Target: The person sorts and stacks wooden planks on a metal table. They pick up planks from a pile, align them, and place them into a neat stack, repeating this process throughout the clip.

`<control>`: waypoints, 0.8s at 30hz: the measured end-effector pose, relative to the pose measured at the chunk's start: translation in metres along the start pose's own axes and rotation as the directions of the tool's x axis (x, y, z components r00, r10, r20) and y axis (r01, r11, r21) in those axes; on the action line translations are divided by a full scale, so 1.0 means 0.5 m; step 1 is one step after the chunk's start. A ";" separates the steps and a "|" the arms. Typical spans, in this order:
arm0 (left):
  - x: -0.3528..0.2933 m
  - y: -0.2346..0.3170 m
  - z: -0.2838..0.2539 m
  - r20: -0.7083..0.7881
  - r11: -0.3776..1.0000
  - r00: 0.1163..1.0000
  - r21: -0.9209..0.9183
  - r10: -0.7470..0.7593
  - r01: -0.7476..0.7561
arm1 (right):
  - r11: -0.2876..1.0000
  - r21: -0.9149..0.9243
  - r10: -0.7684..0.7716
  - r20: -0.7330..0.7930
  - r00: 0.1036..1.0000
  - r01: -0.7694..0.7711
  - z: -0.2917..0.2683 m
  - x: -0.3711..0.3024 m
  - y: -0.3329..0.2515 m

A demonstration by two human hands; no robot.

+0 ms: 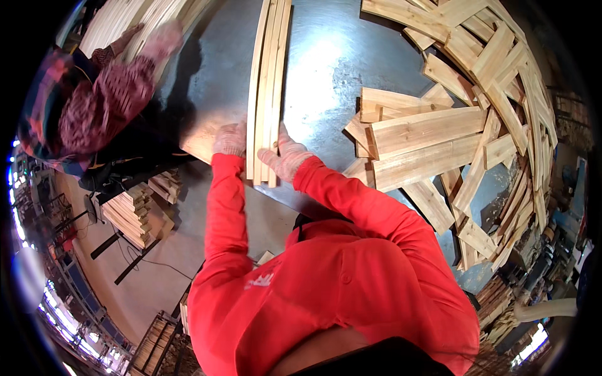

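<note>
Several long, pale wooden slats point(266, 81) stand on edge side by side on the metal table point(320, 81), their near ends close to the table's front edge. On their left side rests my left hand point(231, 139), in a light knit glove, its fingers partly hidden. My right hand point(287, 153), gloved likewise, is pressed round their right side near the near ends, with the thumb across the top edges. Between them the two hands hold the bundle together.
To the right lies a loose heap of wooden boards point(433, 135). At the far left a co-worker in a patterned sleeve point(106, 106) reaches over stacked long slats point(135, 22). Below, a stack of wood pieces point(135, 216) stands on a rack beside the table.
</note>
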State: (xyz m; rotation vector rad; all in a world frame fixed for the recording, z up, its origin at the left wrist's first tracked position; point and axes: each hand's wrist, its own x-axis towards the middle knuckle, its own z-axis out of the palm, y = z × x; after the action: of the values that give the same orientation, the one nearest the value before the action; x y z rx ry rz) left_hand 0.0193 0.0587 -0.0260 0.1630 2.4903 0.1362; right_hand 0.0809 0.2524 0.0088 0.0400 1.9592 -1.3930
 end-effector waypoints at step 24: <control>0.084 0.760 -0.134 0.138 0.910 0.899 -0.072 0.415 -0.409 | 0.413 0.797 0.737 -0.577 0.351 0.441 -0.456 -0.321 0.394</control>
State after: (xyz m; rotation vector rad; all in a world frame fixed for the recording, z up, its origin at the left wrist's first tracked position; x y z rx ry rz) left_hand -0.0223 0.4361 0.0544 0.6617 2.2675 0.3384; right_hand 0.1597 0.5830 -0.0245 2.0446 1.3555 -2.3905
